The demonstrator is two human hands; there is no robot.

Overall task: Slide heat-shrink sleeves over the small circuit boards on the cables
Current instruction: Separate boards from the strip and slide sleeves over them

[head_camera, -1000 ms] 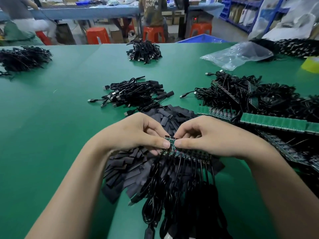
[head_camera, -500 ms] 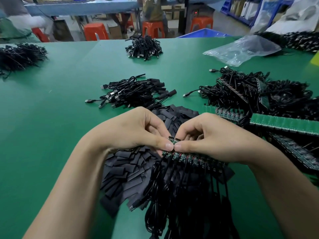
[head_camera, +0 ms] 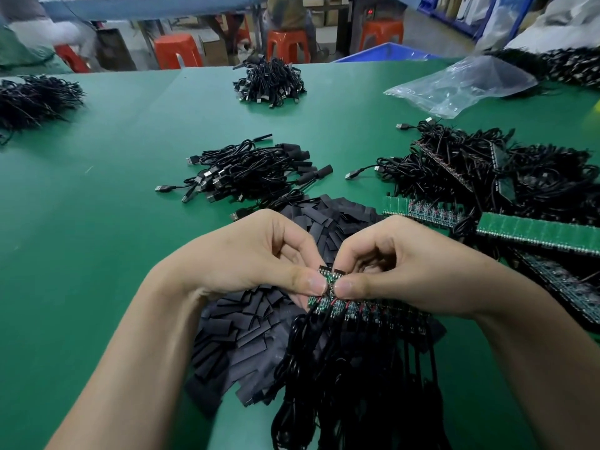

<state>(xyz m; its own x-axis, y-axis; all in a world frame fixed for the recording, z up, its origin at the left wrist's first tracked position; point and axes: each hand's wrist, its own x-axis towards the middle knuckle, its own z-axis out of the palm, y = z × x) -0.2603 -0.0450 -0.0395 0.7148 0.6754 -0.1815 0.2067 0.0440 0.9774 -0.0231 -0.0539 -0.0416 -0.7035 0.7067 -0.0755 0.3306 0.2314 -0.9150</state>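
Two hands: left hand [head_camera: 253, 258] and right hand [head_camera: 399, 264] both have curled fingers and pinch the left end of the strip of small circuit boards [head_camera: 357, 310], thumbs on its near face.
Cables: black cables [head_camera: 341, 378] hang from the strip's near edge toward the person, in a dense bunch.
Strip axis: long axis runs from the thumbs rightward and slightly nearer; the boards sit side by side, and the end board [head_camera: 328, 275] stands up between the thumb tips.
Sleeves: loose pile of flat black heat-shrink sleeves [head_camera: 240, 332] lies on the table [head_camera: 97, 238] under and beyond the hands.
Middle of table: heap of USB cables [head_camera: 253, 173] sits beyond the sleeves; green board panels [head_camera: 535, 233] lie tangled with cables at the right.
Containers: clear plastic bag [head_camera: 461, 86] lies far right, its contents impossible to tell; blue bin [head_camera: 389, 53] stands past the table's far edge, its inside hidden.
Change: thumb tips touched half a second ago; now they sit slightly apart with the end board showing between them.
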